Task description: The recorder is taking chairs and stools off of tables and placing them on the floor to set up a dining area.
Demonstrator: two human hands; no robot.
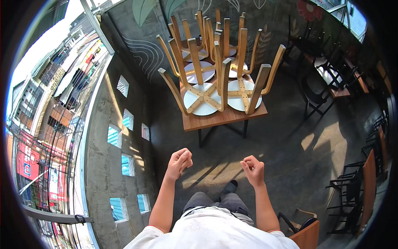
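My left hand (179,163) is raised in front of me with its fingers curled in and nothing seen in it. Level with it, to the right, my right hand (253,169) is also curled closed, and I see nothing in it. Beyond both hands stands a wooden table (225,117) with a dark metal frame. Upturned stools rest on its top, their round white seats down and their bent wooden legs pointing up; the nearest are a front left stool (203,96) and a front right stool (242,91). Neither hand touches the table or the stools.
A concrete wall (102,158) with square openings runs along the left, with a street beyond. Dark chairs (314,90) and more tables stand at the right. Near my right elbow is a wooden tabletop (306,235) beside a chair. Sunlit patches mark the dark floor (279,149).
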